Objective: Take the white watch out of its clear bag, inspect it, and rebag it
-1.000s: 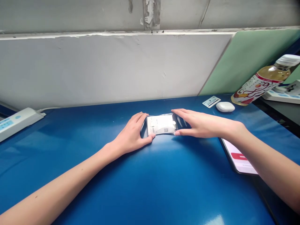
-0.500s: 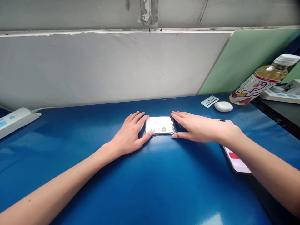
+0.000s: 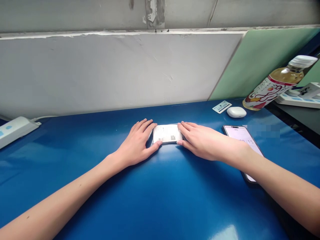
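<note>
A small flat packet (image 3: 167, 134) with a white printed label lies on the blue table (image 3: 162, 196), in the middle of the far half. My left hand (image 3: 136, 143) rests on its left end, fingers close together over the edge and thumb along the front. My right hand (image 3: 205, 141) covers its right end the same way, thumb at the front edge. Both hands press the packet flat against the table.
A lit phone (image 3: 241, 135) lies under my right forearm. Behind it are a white earbud case (image 3: 236, 112), a small card (image 3: 222, 106) and a tilted drink bottle (image 3: 275, 85). A white power strip (image 3: 15, 128) sits at the left edge. A grey wall runs behind the table.
The packet was raised and bowed between my hands; it now lies flat on the table. Both hands have come down and slightly closer together, and the right forearm uncovers more of the phone.
</note>
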A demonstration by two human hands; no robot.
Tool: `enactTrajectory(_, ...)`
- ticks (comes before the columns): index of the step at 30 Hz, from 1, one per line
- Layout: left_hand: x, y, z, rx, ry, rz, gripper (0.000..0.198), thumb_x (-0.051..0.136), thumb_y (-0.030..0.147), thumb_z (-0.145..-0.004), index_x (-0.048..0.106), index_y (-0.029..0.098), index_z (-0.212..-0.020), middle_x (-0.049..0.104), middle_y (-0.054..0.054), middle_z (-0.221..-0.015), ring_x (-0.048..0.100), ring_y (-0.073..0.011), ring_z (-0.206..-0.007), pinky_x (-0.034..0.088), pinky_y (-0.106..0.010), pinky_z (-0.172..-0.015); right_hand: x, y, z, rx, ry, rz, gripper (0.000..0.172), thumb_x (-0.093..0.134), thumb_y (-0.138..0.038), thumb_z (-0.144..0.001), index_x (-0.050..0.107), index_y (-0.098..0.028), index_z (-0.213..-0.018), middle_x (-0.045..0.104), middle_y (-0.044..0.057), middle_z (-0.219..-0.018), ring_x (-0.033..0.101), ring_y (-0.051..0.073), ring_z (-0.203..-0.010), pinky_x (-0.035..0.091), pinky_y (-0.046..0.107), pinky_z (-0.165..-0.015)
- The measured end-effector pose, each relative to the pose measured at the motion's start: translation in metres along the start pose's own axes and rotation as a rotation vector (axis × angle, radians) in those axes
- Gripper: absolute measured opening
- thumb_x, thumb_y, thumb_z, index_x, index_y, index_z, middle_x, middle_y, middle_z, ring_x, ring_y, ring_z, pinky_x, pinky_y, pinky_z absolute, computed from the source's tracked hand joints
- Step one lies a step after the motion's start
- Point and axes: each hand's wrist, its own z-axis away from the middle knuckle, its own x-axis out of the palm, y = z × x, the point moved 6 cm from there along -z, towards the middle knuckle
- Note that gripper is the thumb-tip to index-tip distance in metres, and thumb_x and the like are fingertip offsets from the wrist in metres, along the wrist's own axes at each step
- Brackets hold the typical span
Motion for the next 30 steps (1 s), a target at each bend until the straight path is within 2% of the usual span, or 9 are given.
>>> enactTrajectory(6, 0.000, 0.000, 0.000, 0.001, 0.002, -0.006, 0.068, 0.043, 0.059, -0.096, 0.044, 0.011, -0.144, 0.042, -0.019, -0.154, 0.030, -0.0365, -0.147, 0.024, -0.056, -0.120, 0.000, -0.003, 0.000, 0.089, -0.028, -0.010, 0.061, 0.030, -0.039, -0.103, 0.036, 0.001, -0.148, 0.047, 0.030, -0.149, 0.048, 0.043, -0.134, 0.045, 0.063, -0.101)
enactTrajectory(10, 0.000, 0.000, -0.001, 0.007, 0.001, 0.002, 0.067, 0.046, 0.060, -0.094, 0.046, 0.012, -0.140, 0.043, -0.020, -0.153, 0.031, -0.0367, -0.147, 0.024, -0.057, -0.120, -0.001, -0.017, 0.002, 0.075, 0.011, 0.088, 0.060, 0.028, -0.034, -0.103, 0.038, 0.007, -0.145, 0.049, 0.033, -0.145, 0.051, 0.044, -0.132, 0.046, 0.057, -0.102)
enactTrajectory(13, -0.001, 0.001, 0.000, 0.010, -0.001, 0.014, 0.068, 0.050, 0.063, -0.090, 0.049, 0.011, -0.134, 0.045, -0.022, -0.151, 0.031, -0.0379, -0.147, 0.025, -0.058, -0.119, -0.001, -0.024, 0.004, 0.069, -0.011, 0.129, 0.061, 0.029, -0.033, -0.103, 0.037, 0.010, -0.145, 0.049, 0.035, -0.143, 0.052, 0.044, -0.130, 0.049, 0.052, -0.099)
enactTrajectory(19, 0.000, 0.002, 0.000, 0.019, -0.011, 0.010, 0.070, 0.049, 0.064, -0.090, 0.050, 0.011, -0.136, 0.043, -0.023, -0.152, 0.030, -0.0399, -0.147, 0.024, -0.060, -0.119, -0.005, -0.026, 0.005, 0.053, -0.044, 0.137, 0.060, 0.029, -0.033, -0.103, 0.038, 0.009, -0.144, 0.051, 0.033, -0.143, 0.054, 0.042, -0.129, 0.049, 0.049, -0.100)
enactTrajectory(25, 0.002, -0.001, 0.001, 0.018, -0.032, -0.006, 0.075, 0.046, 0.066, -0.093, 0.045, 0.014, -0.147, 0.038, -0.021, -0.156, 0.026, -0.0395, -0.148, 0.022, -0.059, -0.120, -0.011, -0.010, 0.003, 0.049, -0.039, 0.004, 0.048, 0.030, -0.040, -0.103, 0.054, -0.005, -0.127, 0.067, 0.023, -0.121, 0.065, 0.038, -0.107, 0.053, 0.049, -0.085)
enactTrajectory(30, 0.002, -0.002, 0.000, 0.001, -0.026, 0.001, 0.078, 0.047, 0.069, -0.092, 0.043, 0.016, -0.150, 0.037, -0.019, -0.157, 0.026, -0.0384, -0.148, 0.022, -0.058, -0.120, -0.014, -0.003, -0.001, 0.072, 0.009, 0.022, 0.043, 0.034, -0.043, -0.102, 0.057, -0.010, -0.118, 0.066, 0.022, -0.122, 0.062, 0.037, -0.110, 0.050, 0.047, -0.087)
